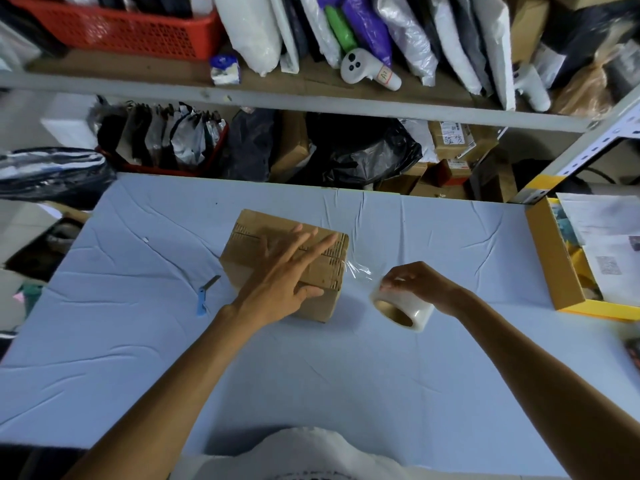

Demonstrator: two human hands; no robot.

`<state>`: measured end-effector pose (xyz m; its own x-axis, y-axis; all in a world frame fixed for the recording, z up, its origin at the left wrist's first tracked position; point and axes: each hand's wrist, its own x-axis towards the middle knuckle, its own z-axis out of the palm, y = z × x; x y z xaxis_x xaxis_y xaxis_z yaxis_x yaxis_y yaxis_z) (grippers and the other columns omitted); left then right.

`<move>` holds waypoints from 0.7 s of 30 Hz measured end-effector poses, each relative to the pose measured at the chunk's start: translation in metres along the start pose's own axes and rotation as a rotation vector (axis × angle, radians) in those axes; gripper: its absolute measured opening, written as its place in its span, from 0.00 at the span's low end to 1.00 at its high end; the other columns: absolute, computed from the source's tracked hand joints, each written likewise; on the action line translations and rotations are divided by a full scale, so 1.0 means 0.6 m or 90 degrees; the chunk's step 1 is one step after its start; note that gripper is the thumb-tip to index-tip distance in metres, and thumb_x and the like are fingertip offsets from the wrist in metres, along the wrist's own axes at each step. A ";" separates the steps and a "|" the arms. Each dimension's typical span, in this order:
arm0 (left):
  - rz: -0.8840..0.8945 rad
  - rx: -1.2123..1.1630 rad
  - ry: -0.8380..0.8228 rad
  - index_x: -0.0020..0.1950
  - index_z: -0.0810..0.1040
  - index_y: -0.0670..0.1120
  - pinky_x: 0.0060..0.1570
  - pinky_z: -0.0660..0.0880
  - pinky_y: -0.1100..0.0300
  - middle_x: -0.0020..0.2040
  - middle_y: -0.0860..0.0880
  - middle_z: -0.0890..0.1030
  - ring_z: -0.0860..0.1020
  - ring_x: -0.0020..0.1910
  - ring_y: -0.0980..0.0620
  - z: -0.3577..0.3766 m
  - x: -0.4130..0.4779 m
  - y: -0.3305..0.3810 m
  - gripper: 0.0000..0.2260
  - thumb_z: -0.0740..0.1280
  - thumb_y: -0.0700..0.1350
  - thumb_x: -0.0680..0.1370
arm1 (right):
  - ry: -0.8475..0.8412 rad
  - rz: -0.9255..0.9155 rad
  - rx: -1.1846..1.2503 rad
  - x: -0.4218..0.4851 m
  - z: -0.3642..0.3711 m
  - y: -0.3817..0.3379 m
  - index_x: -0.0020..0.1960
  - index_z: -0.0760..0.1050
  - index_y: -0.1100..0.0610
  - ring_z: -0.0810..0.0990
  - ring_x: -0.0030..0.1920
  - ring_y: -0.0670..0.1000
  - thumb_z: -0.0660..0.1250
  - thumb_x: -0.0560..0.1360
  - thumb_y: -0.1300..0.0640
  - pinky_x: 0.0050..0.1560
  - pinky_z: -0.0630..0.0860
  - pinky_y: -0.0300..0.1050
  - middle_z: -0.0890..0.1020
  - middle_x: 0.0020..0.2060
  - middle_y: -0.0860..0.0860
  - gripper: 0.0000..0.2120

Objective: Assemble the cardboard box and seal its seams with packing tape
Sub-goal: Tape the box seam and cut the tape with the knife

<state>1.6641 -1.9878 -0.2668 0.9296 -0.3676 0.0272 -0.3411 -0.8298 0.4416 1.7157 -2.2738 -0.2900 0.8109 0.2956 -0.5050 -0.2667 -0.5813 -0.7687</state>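
Note:
A small brown cardboard box [254, 237] stands closed on the light blue table [346, 375], a little left of centre. My left hand [287, 271] lies flat on its top with straight, spread fingers, the thumb against the near edge. Just right of the box, my right hand [415, 282] grips a roll of clear packing tape [403, 310] from above. A strip of clear tape [360, 271] stretches from the roll to the box's right side.
A blue utility knife [206, 296] lies on the table left of the box. An open yellow-edged carton [554, 258] with papers sits at the right table edge. Metal shelving [311, 102] crowded with bags, boxes and a red basket [121, 29] stands behind the table.

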 end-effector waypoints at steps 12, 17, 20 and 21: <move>-0.116 -0.194 0.369 0.67 0.73 0.49 0.60 0.67 0.66 0.61 0.52 0.76 0.72 0.60 0.58 -0.062 -0.042 -0.092 0.17 0.62 0.51 0.79 | 0.008 0.015 -0.030 -0.005 -0.002 -0.007 0.37 0.83 0.49 0.79 0.36 0.38 0.74 0.72 0.58 0.40 0.70 0.35 0.84 0.35 0.41 0.06; -0.556 -0.213 0.481 0.60 0.76 0.42 0.56 0.72 0.53 0.58 0.41 0.79 0.77 0.57 0.42 0.001 -0.081 -0.197 0.13 0.59 0.37 0.78 | 0.025 0.009 -0.027 -0.004 0.004 -0.010 0.35 0.82 0.49 0.78 0.31 0.33 0.73 0.71 0.60 0.30 0.67 0.22 0.83 0.30 0.38 0.09; -0.602 -0.190 0.212 0.63 0.76 0.40 0.59 0.73 0.50 0.62 0.36 0.76 0.76 0.59 0.37 0.064 -0.118 -0.240 0.16 0.63 0.33 0.76 | 0.019 0.014 -0.029 -0.004 0.006 -0.010 0.35 0.83 0.48 0.77 0.31 0.32 0.73 0.71 0.60 0.30 0.67 0.22 0.83 0.31 0.38 0.09; -0.588 -0.175 0.163 0.64 0.76 0.41 0.60 0.73 0.49 0.63 0.36 0.75 0.76 0.61 0.36 0.078 -0.125 -0.247 0.17 0.64 0.33 0.76 | 0.015 0.014 -0.029 -0.004 0.006 -0.010 0.34 0.83 0.47 0.77 0.31 0.32 0.73 0.71 0.59 0.30 0.67 0.21 0.83 0.31 0.38 0.10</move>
<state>1.6380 -1.8570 -0.3764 0.8273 0.5015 -0.2530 0.5447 -0.6064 0.5792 1.7134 -2.2679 -0.2856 0.8178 0.2647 -0.5110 -0.2606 -0.6214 -0.7389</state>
